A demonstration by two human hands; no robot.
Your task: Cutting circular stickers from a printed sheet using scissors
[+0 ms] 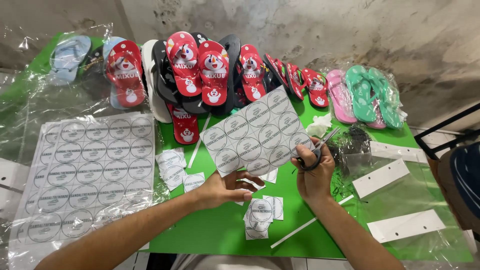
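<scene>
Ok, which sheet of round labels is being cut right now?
The smaller sheet held up between both hands, scissors at its right edge; the larger stack lies flat on the left.

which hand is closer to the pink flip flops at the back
Right. The right hand, holding scissors, sits just below and left of the pink flip flops. The left hand grips the label sheet farther to the left.

sticker sheet (257,132): matt paper | scissors (320,145): shiny metal blades | table (215,230): smooth green | wall (350,30): rough plaster
</scene>
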